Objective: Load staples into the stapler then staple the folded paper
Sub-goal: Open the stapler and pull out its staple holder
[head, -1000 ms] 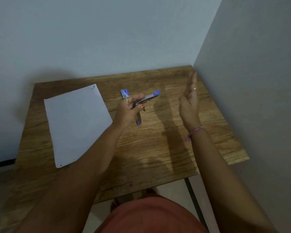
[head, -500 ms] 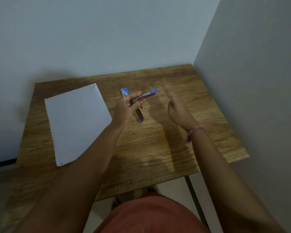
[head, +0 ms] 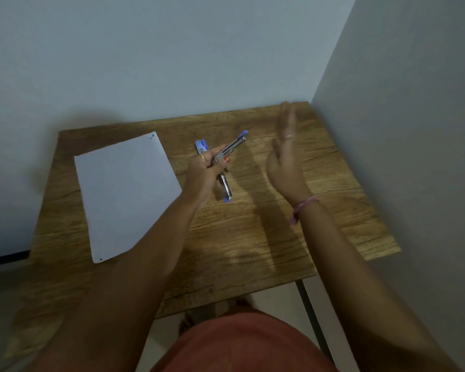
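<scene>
You are gripping the stapler [head: 227,162] in your left hand [head: 204,170], swung open above the table [head: 253,237]; your right hand [head: 285,157] is hanging flat and empty beside it. Closing and stapling are remaining, in my judgement. The paper [head: 126,191] is lying left, the staple box [head: 201,145] just behind, nothing blocking.

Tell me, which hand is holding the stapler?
The left hand grips the opened stapler above the table. The right hand is raised beside it with straight fingers, holding nothing.
</scene>
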{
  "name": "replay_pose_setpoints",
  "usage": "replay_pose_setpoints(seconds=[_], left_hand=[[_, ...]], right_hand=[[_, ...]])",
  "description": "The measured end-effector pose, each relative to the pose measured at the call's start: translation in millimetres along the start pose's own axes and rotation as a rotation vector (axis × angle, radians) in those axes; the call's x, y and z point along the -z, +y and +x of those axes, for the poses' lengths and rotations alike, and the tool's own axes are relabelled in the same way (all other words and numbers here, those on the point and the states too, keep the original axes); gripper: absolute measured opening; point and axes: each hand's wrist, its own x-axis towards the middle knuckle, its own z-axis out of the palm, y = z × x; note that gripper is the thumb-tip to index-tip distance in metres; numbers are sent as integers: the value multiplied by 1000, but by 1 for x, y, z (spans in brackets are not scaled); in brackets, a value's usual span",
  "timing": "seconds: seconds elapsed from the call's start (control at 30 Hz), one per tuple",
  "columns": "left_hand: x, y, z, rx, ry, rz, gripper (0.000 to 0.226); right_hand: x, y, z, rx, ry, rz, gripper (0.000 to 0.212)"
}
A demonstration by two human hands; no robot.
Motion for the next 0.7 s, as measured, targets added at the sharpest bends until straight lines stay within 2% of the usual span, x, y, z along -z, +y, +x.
replay_pose_setpoints(seconds=[0.07, 0.1, 0.17, 0.27, 0.37, 0.4, 0.5, 0.53, 0.63, 0.7], left_hand=[[-2, 1, 1, 1, 0, 18, 34], [-2, 1, 0, 1, 1, 27, 35], [0, 1, -1, -5, -2, 58, 37], [1, 5, -2, -11, -2, 98, 38], [1, 9, -1, -32, -9, 144, 38], [1, 10, 0, -39, -15, 156, 37], [1, 12, 0, -37, -32, 173, 35], [2, 12, 0, -34, -46, 187, 35], [8, 17, 0, -43, -100, 242, 38], [10, 24, 1, -75, -134, 292, 39]], right_hand=[[0, 4, 0, 81, -285, -280, 94], [4, 4, 3, 78, -322, -345, 95], [14, -4, 10, 83, -190, -285, 93], [24, -17, 18, 125, 52, -61, 89], [17, -22, 15, 86, 164, 2, 88], [13, -21, 13, 70, 114, -51, 87], [6, -7, 7, 80, -345, -348, 84], [5, -3, 6, 80, -396, -354, 82], [5, 3, 7, 40, -303, -205, 76], [6, 5, 7, -7, -282, -118, 65]])
